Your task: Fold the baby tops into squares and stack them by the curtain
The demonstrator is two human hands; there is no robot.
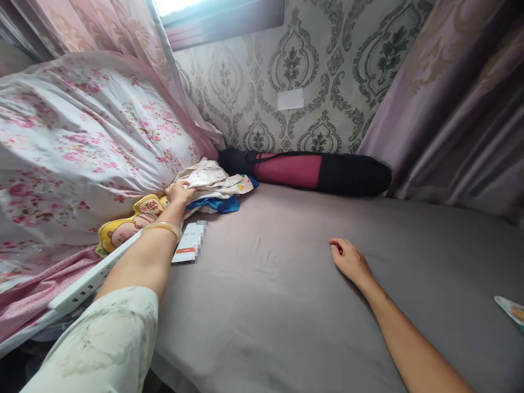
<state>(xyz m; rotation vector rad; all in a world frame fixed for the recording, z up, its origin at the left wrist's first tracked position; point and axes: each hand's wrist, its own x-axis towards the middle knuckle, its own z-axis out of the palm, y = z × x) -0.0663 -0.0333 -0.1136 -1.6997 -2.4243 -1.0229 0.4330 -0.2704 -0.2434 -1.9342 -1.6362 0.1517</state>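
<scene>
A pile of clothes lies at the left end of the grey bed sheet (pixel 278 284). On top is a cream printed garment (pixel 207 177), and a blue garment (pixel 221 204) shows beneath it. My left hand (pixel 180 192) reaches to the pile and has its fingers closed on the cream garment's near edge. A bangle circles that wrist. Over the middle of the sheet is my right hand (pixel 347 259), apart from the pile, its fingers curled with nothing showing in them. Close to my left forearm lies a phone (pixel 189 243) with its screen lit, partly blurred out.
A yellow cartoon cushion (pixel 123 232) rests against a floral-covered bundle (pixel 82 142) on the left. Nearer is a white slotted rail (pixel 88 286). A black and red long bag (pixel 286 170) lies along the wall. Curtains (pixel 442 109) hang at both sides.
</scene>
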